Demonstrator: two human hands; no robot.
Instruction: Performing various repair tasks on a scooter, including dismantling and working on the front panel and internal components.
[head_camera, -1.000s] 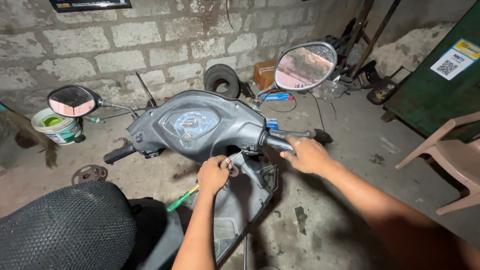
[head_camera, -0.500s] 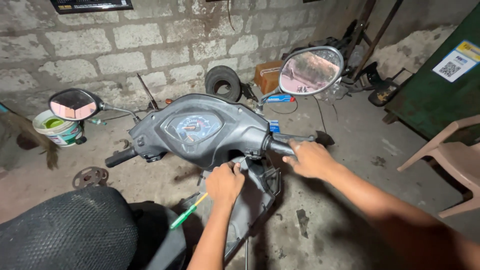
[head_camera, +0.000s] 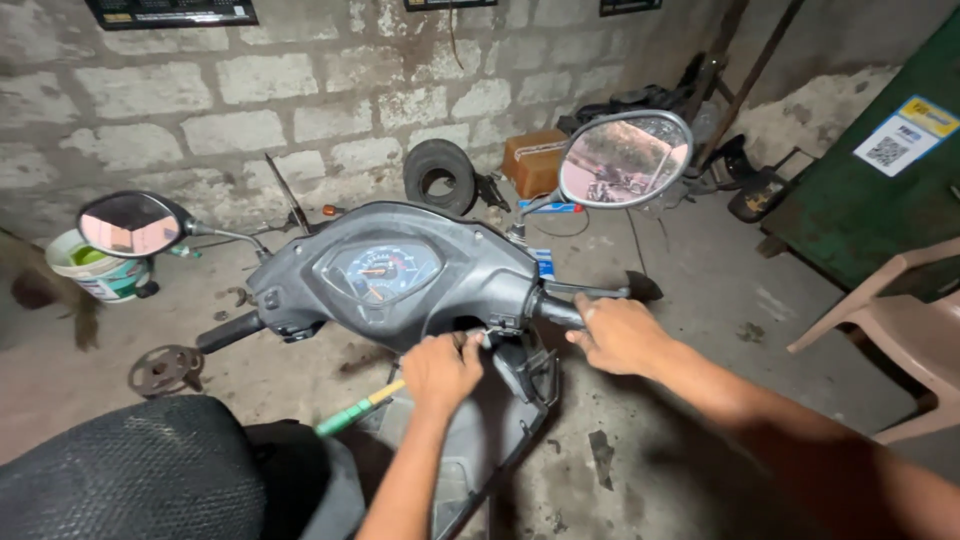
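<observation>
A grey scooter (head_camera: 390, 275) stands in front of me, its handlebar turned, with a speedometer dial in the middle. My right hand (head_camera: 618, 335) is closed around the right handlebar grip, by the brake lever (head_camera: 610, 292). My left hand (head_camera: 440, 372) is closed against the panel just below the dial; what its fingers pinch is hidden. A green and yellow screwdriver (head_camera: 358, 408) lies low beside the left forearm. The black seat (head_camera: 130, 470) fills the lower left.
Two round mirrors (head_camera: 625, 158) (head_camera: 128, 223) stick out from the handlebar. By the block wall lie a small tyre (head_camera: 440, 175), a cardboard box (head_camera: 530, 160) and a paint bucket (head_camera: 95, 270). A metal disc (head_camera: 165, 370) lies on the floor. A plastic chair (head_camera: 900, 335) and green bin (head_camera: 880, 170) stand right.
My left hand has shifted a little lower and right under the dial. The handlebar and mirrors have swung slightly right in view. The right hand stays on the grip.
</observation>
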